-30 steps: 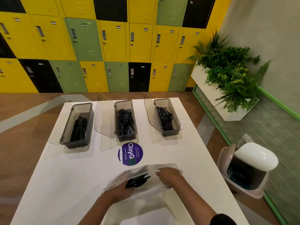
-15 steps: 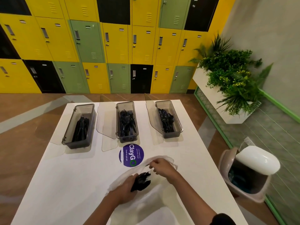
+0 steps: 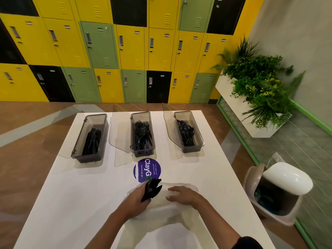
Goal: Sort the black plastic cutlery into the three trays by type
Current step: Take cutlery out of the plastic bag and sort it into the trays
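Evidently unpacking: left hand grips a cutlery bundle, right hand lies flat on the bag; next, split it by type.

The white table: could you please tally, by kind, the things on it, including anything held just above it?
Trays: 3
Open clear lids: 3
Purple sticker: 1
Plastic bag: 1
Cutlery bundle, gripped by the left hand: 1
Total: 9
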